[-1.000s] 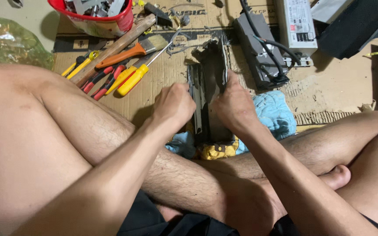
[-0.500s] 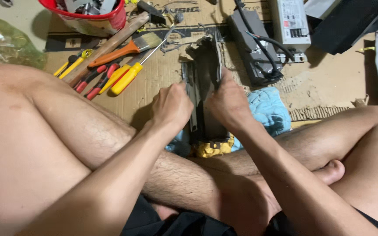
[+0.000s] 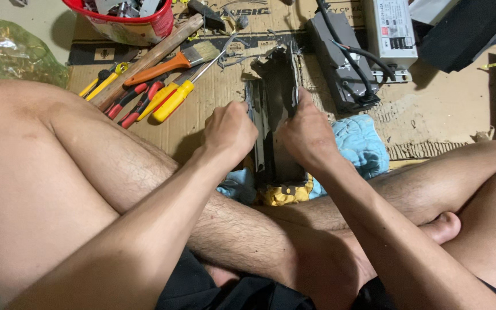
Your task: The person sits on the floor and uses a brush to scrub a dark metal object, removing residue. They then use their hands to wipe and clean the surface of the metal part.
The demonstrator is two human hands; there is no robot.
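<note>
I sit cross-legged on the floor over a sheet of cardboard (image 3: 431, 115). A long dark metal housing (image 3: 274, 95) stands on end between my hands, its lower end resting on a yellow cloth (image 3: 285, 195). My left hand (image 3: 231, 132) grips the housing's left edge with fingers curled. My right hand (image 3: 305, 135) clasps its right side, thumb pointing up along the edge. What lies inside the housing is too dark to make out.
Yellow and red-handled screwdrivers (image 3: 162, 100), a paintbrush (image 3: 173, 62) and a wooden handle (image 3: 150, 57) lie at upper left, near a red bucket (image 3: 127, 23) of parts. A grey power unit (image 3: 340, 60) with cables, a white one (image 3: 391, 28), and a blue cloth (image 3: 363, 143) sit to the right.
Both hands stay on the housing; they and the housing have shifted slightly lower and left in view as my head moved. The right thumb now points straighter up.
</note>
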